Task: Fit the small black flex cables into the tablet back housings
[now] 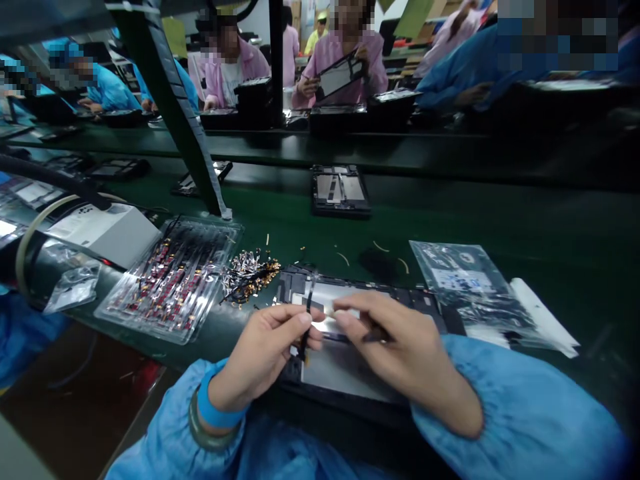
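Note:
My left hand (pixel 277 340) pinches a thin black flex cable (pixel 309 297) between thumb and forefinger, and the strip stands nearly upright. Close to its right is my right hand (pixel 395 340), with thumb and forefinger pressed together. What those fingertips hold, if anything, is too small to make out; something dark shows under the curled fingers. Below both hands lies an opened tablet-like device (pixel 345 377) with a black frame and silver panels, partly hidden by them. Left of the device is a loose pile of small flex cables (pixel 247 273) with gold-coloured ends.
A clear plastic tray (pixel 167 280) of red and black parts lies left, beside a white box (pixel 105 230). At right is a clear plastic bag (pixel 465 280) of parts. Another opened device (pixel 340 191) sits farther back on the green surface (pixel 270 207). Co-workers sit beyond.

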The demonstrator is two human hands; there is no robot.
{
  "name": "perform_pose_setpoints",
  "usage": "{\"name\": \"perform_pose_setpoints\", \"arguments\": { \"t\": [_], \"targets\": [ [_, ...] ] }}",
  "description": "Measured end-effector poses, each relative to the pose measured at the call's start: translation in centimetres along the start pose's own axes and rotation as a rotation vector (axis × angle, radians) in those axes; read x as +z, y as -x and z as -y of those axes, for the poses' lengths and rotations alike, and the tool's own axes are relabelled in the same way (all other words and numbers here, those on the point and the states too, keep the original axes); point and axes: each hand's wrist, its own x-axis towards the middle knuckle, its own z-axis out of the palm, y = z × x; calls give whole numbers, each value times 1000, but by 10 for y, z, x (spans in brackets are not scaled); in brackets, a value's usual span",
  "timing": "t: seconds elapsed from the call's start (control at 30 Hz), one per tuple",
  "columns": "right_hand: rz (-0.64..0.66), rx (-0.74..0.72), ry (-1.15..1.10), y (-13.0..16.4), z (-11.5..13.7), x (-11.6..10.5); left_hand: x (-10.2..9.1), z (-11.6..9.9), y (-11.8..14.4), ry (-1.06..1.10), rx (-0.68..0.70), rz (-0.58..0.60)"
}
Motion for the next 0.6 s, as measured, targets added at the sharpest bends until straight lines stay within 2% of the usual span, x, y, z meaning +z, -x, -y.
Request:
{"name": "perform_pose_setpoints", "arguments": {
  "t": [0.07, 0.13, 0.2, 0.27, 0.33, 0.4, 0.47, 0.53, 0.6],
  "targets": [
    [-18, 298, -187, -7, 2, 1, 2, 4, 1, -53, 20, 5],
    [22, 574, -395, -12, 5, 3, 3, 7, 1, -119, 25, 18],
    [58, 738, -581, -15, 8, 5, 4, 9, 2, -186, 32, 28],
    [56, 789, -699, -15, 10, 6, 3, 10, 3, -264, 69, 29],
    [40, 793, -747, -15, 13, 4, 1, 10, 6, -379, 190, -8],
    [33, 785, -732, -14, 15, 1, -3, 10, 9, -553, 413, -124],
    [0, 720, -606, -11, 16, 0, -6, 11, 12, -735, 671, -270],
    [-55, 512, -383, -6, 17, 3, -7, 12, 13, -882, 878, -362],
    [-86, 201, -146, 1, 16, 8, -5, 13, 12, -978, 998, -394]
  ]
}}
